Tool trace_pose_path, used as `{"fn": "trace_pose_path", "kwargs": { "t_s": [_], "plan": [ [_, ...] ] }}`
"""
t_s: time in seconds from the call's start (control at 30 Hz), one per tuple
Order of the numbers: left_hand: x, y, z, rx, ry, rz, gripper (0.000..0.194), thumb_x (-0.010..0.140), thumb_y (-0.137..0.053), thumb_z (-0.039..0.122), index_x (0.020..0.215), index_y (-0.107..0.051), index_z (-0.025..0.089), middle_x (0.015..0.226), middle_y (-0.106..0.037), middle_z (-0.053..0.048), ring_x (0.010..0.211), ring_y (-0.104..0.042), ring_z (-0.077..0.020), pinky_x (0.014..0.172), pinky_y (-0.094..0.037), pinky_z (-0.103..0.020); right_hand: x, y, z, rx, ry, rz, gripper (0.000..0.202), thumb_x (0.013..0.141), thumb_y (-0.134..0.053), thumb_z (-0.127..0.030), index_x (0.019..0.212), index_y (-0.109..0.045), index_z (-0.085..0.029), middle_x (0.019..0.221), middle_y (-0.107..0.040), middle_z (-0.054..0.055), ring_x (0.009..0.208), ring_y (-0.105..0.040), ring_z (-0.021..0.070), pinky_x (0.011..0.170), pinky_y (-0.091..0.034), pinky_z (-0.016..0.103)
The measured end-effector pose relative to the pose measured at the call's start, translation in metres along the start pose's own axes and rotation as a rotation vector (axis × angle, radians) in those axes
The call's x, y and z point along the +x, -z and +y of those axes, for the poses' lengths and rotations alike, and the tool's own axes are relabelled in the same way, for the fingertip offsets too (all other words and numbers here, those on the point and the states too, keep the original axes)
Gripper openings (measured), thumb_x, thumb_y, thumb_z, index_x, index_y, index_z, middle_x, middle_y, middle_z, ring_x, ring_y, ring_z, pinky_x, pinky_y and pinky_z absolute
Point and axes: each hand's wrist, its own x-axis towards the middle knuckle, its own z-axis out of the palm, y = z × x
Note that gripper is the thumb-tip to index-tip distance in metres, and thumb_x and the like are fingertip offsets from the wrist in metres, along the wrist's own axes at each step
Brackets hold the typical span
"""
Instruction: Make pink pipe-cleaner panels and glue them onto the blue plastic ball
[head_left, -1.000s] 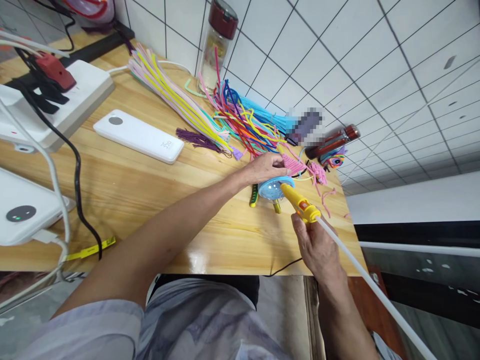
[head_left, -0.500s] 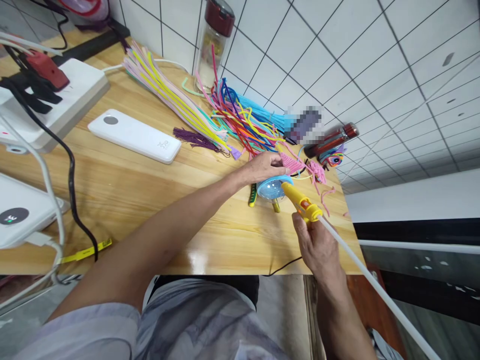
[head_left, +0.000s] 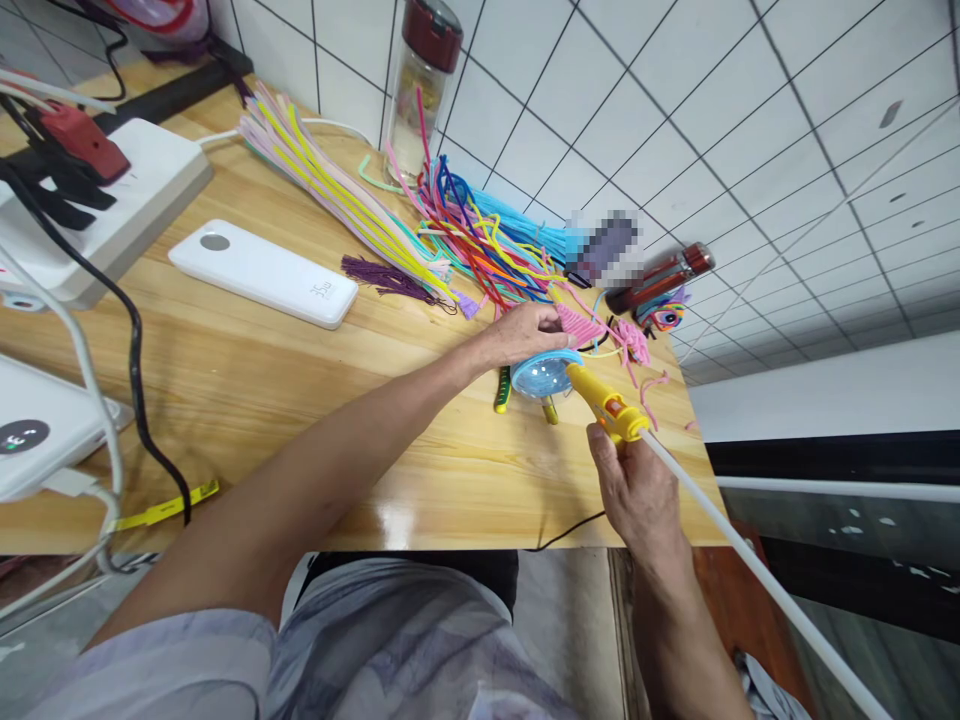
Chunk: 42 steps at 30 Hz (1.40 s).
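My left hand is closed, its fingers and thumb pinching a pink ribbed triangular piece that looks made of pipe cleaners. Just below the hand is a clear plastic dome with a light blue fuzzy rim; whether the fingers also touch it I cannot tell. My right hand grips a yellow hot glue gun, its nozzle at the right side of the dome's rim. Out of the gun's back runs a long white glue stick. A green-and-yellow handle lies by the dome.
Behind my hands lie coloured pipe cleaners, a glass bottle and a dark red cylinder. Pink curled pieces sit to the right. At left are a white power bank, a power strip and cables. A tiled wall borders the table.
The glue gun's nozzle has shifted slightly right relative to the dome's rim. My left hand keeps its hold on the pink piece. The whole view has moved a little.
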Motion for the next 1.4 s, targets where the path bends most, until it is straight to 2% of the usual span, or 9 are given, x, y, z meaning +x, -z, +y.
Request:
{"fn": "trace_pose_path", "kwargs": {
  "t_s": [0.3,0.53,0.7,0.93,1.07,1.17,1.23,1.33,1.4],
  "plan": [
    [-0.002,-0.002,0.006,-0.022,0.022,0.005,0.008,0.083,-0.074,0.012,0.091,-0.077,0.014,0.092,-0.082,-0.005,0.098,-0.076,-0.0208,0.095,-0.060,-0.036,0.002,0.000,-0.002,0.019,-0.006,0.023,0.033,0.103,-0.052,-0.051,0.104,-0.065,-0.021,0.064,-0.058,-0.001,0.054,-0.052,0.0183,0.058,-0.043,0.033],
    [-0.003,-0.002,0.007,-0.001,0.025,0.024,0.004,0.081,-0.075,0.012,0.081,-0.071,0.014,0.086,-0.078,-0.004,0.090,-0.073,-0.0190,0.090,-0.058,-0.033,-0.004,-0.002,0.015,0.075,-0.123,0.051,0.046,0.100,-0.055,-0.063,0.076,-0.057,-0.024,0.055,-0.050,-0.003,0.048,-0.047,0.0158,0.052,-0.037,0.032],
    [-0.003,-0.001,0.005,0.041,0.032,0.037,0.010,0.081,-0.078,0.018,0.078,-0.069,0.014,0.080,-0.075,-0.002,0.079,-0.068,-0.0152,0.076,-0.055,-0.027,-0.007,-0.005,0.022,0.162,-0.147,0.054,0.047,0.101,-0.055,-0.065,0.085,-0.063,-0.021,0.059,-0.056,-0.003,0.053,-0.052,0.0160,0.055,-0.042,0.032],
    [-0.004,-0.001,0.007,0.041,0.038,0.032,0.015,0.080,-0.083,0.023,0.081,-0.071,0.013,0.080,-0.074,-0.001,0.075,-0.067,-0.0143,0.076,-0.055,-0.028,-0.005,-0.010,0.020,0.181,-0.183,0.039,0.043,0.098,-0.060,-0.062,0.081,-0.064,-0.022,0.056,-0.051,-0.004,0.050,-0.048,0.0152,0.054,-0.039,0.032],
    [-0.005,0.000,0.008,0.056,0.036,0.037,0.015,0.080,-0.082,0.023,0.081,-0.071,0.013,0.080,-0.074,-0.002,0.077,-0.068,-0.0156,0.077,-0.055,-0.029,-0.006,-0.003,0.021,0.441,-0.274,0.059,0.038,0.097,-0.064,-0.057,0.086,-0.067,-0.021,0.067,-0.061,0.000,0.057,-0.054,0.0163,0.057,-0.044,0.032],
    [-0.005,0.001,0.007,0.082,0.034,0.041,0.016,0.080,-0.082,0.025,0.081,-0.071,0.014,0.080,-0.074,-0.002,0.077,-0.067,-0.0158,0.075,-0.053,-0.029,0.001,0.003,0.036,0.839,-0.295,0.121,0.037,0.096,-0.064,-0.057,0.106,-0.070,-0.022,0.095,-0.070,0.006,0.068,-0.059,0.0167,0.059,-0.046,0.031],
    [-0.006,0.002,0.005,0.095,0.040,0.042,0.017,0.080,-0.081,0.027,0.082,-0.071,0.014,0.080,-0.073,-0.002,0.075,-0.066,-0.0155,0.072,-0.051,-0.028,0.010,0.000,0.055,1.031,-0.318,0.124,0.043,0.094,-0.065,-0.063,0.114,-0.069,-0.025,0.108,-0.069,0.008,0.077,-0.061,0.0175,0.062,-0.049,0.031],
    [-0.006,0.003,0.002,0.114,0.049,0.063,0.021,0.079,-0.080,0.032,0.082,-0.071,0.014,0.079,-0.072,-0.001,0.074,-0.064,-0.0148,0.068,-0.049,-0.026,0.028,-0.020,0.089,1.104,-0.473,0.053,0.050,0.088,-0.071,-0.069,0.111,-0.068,-0.025,0.100,-0.067,0.005,0.075,-0.059,0.0166,0.067,-0.054,0.032],
    [-0.006,0.003,0.003,0.134,0.053,0.080,0.025,0.079,-0.081,0.036,0.081,-0.071,0.014,0.079,-0.072,-0.001,0.073,-0.063,-0.0142,0.068,-0.048,-0.026,0.039,-0.040,0.109,1.161,-0.597,0.050,0.055,0.075,-0.083,-0.070,0.102,-0.068,-0.024,0.091,-0.066,0.003,0.070,-0.057,0.0155,0.063,-0.054,0.031]
  ]
}}
